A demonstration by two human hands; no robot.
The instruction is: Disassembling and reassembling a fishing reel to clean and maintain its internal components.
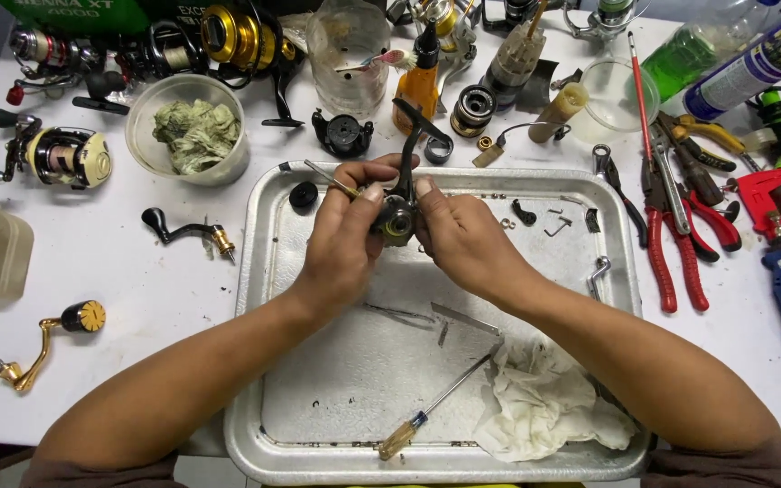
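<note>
- The fingers of the left hand (341, 239) are closed around a thin metal tool (332, 183), its brass-coloured shaft pinched between thumb and forefinger and pointing away to the upper left.
- The fingers of the right hand (458, 237) are curled shut on a dark fishing reel body (397, 217), which is also touched by the left thumb.
- The reel body is held above the far half of the metal tray (264, 298), with its black stem rising over the tray's far rim.
- Both forearms are extended over the tray from its near corners.
- Inside the tray, just below the hands, flat metal tweezers (399, 314) are seen lying.
- A screwdriver (436, 405) with a clear yellow handle is laid diagonally at the tray's near edge, beside a crumpled white cloth (544, 402) in the near right corner.
- Small loose parts, among them a black hook-shaped piece (523, 213), are scattered in the tray's far right corner.
- Left of the tray, a black crank handle (187, 232) and a gold crank handle (47, 339) are laid on the white table (137, 298).
- Beyond the tray's far left corner, a plastic tub (190, 131) with a greenish rag is placed.
- Right of the tray, red-handled pliers (680, 235) are laid out.
</note>
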